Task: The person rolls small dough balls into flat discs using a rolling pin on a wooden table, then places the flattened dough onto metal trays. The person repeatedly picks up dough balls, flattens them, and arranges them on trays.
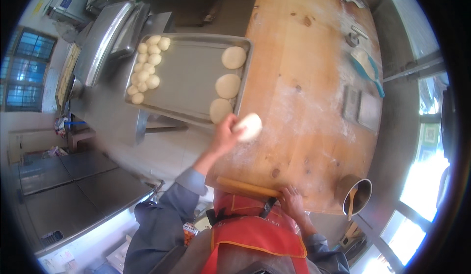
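Note:
My left hand (226, 134) grips a flattened disc of pale dough (251, 127), held over the left edge of the floured wooden table (279, 134). Just beyond it is a metal baking tray (187, 71). Three flattened dough rounds (228, 86) lie along the tray's right side, the nearest partly hidden by my fingers. A cluster of several small dough balls (143, 68) fills the tray's left end. At the table's near edge, my right hand (291, 202) holds the right end of a wooden rolling pin (246, 187), which lies crosswise in front of my red apron.
A metal pot (358, 193) with a wooden-handled utensil stands at the near right corner. Along the right edge lie a flat scale-like device (360, 106), a blue scoop (371, 71) with flour and a metal cutter (355, 37). Steel equipment (110, 42) stands beyond the tray's left.

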`<control>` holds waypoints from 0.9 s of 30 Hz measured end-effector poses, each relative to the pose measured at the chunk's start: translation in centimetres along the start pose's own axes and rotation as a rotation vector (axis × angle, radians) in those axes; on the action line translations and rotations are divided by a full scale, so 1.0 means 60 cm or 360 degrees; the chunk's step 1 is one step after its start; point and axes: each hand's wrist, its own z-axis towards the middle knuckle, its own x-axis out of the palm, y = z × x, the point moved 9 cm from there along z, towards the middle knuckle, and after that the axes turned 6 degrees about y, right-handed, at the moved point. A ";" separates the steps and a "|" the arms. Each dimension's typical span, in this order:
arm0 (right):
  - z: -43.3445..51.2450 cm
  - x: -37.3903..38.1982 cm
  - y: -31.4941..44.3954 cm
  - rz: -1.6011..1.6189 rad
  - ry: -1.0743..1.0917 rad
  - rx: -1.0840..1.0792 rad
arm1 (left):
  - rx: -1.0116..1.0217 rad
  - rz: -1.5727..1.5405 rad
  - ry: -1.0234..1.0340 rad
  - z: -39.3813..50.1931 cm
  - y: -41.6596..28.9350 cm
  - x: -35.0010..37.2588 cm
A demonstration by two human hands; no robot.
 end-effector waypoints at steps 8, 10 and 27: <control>0.023 -0.002 0.011 0.0044 -0.0045 0.0045 | 0.0424 0.1150 -0.0560 0.069 0.026 -0.246; 0.026 0.001 0.010 0.0061 -0.0012 0.0079 | 0.0180 0.1050 -0.0235 0.057 0.096 -0.224; 0.037 0.014 0.014 0.0005 0.0005 0.0203 | -0.0395 0.1080 -0.1003 0.217 0.209 -0.684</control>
